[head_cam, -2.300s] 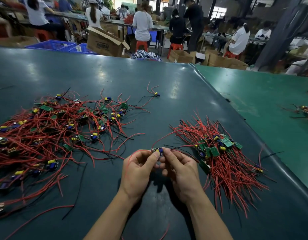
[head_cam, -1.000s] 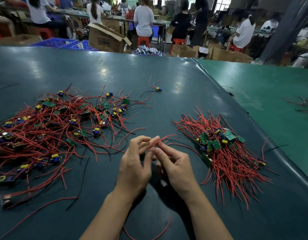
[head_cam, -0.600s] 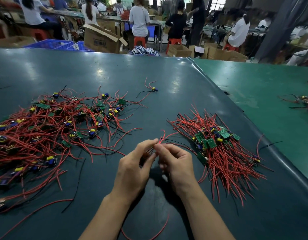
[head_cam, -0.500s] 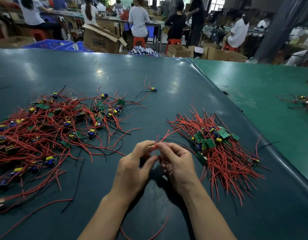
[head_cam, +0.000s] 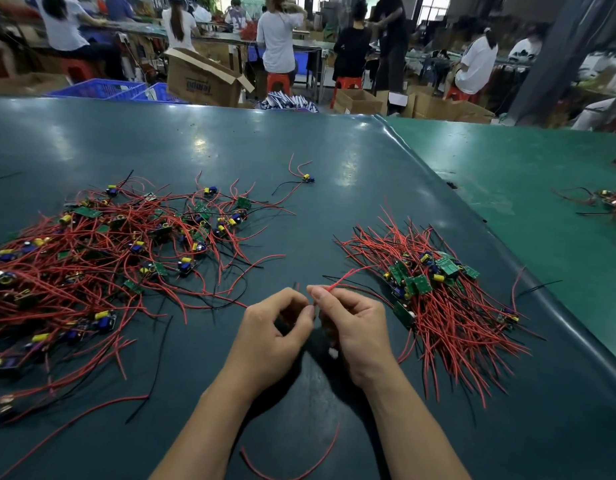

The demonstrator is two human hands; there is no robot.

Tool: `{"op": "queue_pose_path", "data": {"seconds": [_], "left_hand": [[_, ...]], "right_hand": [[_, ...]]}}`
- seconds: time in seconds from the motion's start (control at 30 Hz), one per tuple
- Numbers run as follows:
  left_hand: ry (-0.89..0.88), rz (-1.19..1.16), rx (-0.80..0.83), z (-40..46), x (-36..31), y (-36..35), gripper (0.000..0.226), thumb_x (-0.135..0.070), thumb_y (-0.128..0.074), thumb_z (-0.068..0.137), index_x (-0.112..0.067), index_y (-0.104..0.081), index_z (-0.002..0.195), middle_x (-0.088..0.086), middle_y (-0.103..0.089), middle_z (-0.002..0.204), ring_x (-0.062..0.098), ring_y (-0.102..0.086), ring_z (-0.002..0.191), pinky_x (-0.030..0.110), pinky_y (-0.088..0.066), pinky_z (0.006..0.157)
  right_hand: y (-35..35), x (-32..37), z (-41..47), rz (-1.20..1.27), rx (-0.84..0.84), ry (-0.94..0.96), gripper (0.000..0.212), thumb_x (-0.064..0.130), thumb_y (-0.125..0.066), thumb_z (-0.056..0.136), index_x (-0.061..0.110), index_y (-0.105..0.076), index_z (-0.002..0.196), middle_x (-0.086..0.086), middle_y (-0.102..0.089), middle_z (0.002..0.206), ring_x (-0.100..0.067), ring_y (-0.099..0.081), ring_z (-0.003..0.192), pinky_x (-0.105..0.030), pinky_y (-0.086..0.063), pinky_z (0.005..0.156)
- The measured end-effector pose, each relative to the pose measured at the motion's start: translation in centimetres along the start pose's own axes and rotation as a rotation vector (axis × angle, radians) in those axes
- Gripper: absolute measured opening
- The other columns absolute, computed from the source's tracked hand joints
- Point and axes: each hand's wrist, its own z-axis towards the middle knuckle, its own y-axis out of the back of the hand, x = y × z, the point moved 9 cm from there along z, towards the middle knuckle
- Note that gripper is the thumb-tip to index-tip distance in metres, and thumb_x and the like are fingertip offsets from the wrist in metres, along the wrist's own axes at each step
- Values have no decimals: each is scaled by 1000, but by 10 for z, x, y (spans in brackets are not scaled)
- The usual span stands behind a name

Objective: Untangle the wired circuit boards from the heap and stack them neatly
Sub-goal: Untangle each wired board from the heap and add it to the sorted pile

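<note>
A: Item one, hands?
B: Left hand (head_cam: 277, 329) and right hand (head_cam: 357, 322) side by side at 6 o'clock above the desk (head_cam: 299, 140). Right hand pinches a red wire (head_cam: 348, 276) between thumb and forefinger; the wire runs off toward 2 o'clock. Left hand has its fingers curled, fingertips almost meeting the right's; whether it grips anything, cannot tell. No board visible between them.
A: Item two, sorted boards?
B: Stack (head_cam: 428, 282) at 3 o'clock, just beside the right hand: green boards bunched together, red wires fanned toward 5 o'clock.
A: Item three, unsorted?
B: Heap (head_cam: 102, 258) at 9 to 10 o'clock, well apart from the stack: boards with yellow and blue parts, red and black wires crossed.
A: Strays?
B: One single board (head_cam: 308, 178) at 12 o'clock. One loose red wire (head_cam: 292, 474) under the forearms.
</note>
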Motion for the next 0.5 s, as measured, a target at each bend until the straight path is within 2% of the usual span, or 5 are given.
{"op": "queue_pose_path", "data": {"seconds": [0.07,0.2,0.3,0.4,0.5], "left_hand": [[24,-7,-6,0,1,1,15,-22,-62,83,-16,-57,70,-2,-54,59,3,-44,51,16,-37,52],[31,-12,21,-1,-1,-1,16,-22,-61,79,-15,-56,66,5,-54,58,6,-42,49,23,-37,49],[-7,1,31,-1,-4,-2,19,-27,-59,77,-14,-54,64,-2,-50,55,4,-40,48,19,-35,48],[-19,-36,25,-2,-5,-1,20,-35,-54,73,-19,-51,60,-11,-47,52,2,-38,46,13,-32,48],[-33,-53,16,-3,-5,1,19,-34,-53,71,-21,-50,58,-12,-45,50,2,-37,45,13,-30,47]], "right_hand": [[7,0,2,59,-74,24,9,16,-73,85,11,-78,80,4,-43,48,-7,-30,39,-16,-25,37],[25,6,6,25,-233,143,10,13,-72,87,19,-80,86,6,-49,54,-4,-37,44,-14,-31,40],[30,17,4,-93,-313,286,18,8,-73,86,24,-79,90,10,-53,61,-2,-46,53,-13,-39,53],[37,24,4,-115,-389,351,24,8,-74,85,32,-79,85,12,-66,67,-2,-58,63,-17,-48,65],[38,25,2,-94,-409,347,22,10,-73,87,31,-79,85,12,-63,65,-2,-54,58,-18,-46,58]]}}
